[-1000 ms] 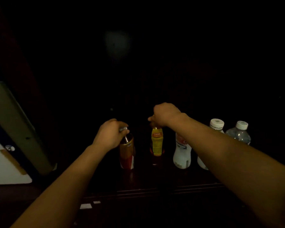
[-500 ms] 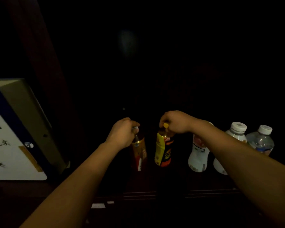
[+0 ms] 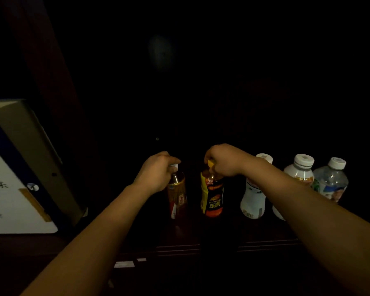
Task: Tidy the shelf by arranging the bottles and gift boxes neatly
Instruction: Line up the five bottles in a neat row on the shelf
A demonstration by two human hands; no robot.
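Left hand [image 3: 156, 174] grips brown bottle [image 3: 178, 197] — right hand [image 3: 224, 160], yellow-capped bottle [image 3: 213, 197] beside.

Very dim light. A dark reddish wooden upright [image 3: 51, 71] stands tall. Right of the upright, a black back panel [image 3: 254, 60] bears a faint pale glare [image 3: 161, 52]; lower right of it lies the shelf [image 3: 179, 247], its front edge grooved.

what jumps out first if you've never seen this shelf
In the dark centre, the left hand grips a brown tea bottle by its top and the right hand a yellow-and-black bottle. Three pale bottles line up to their right; a white gift box stands far left.
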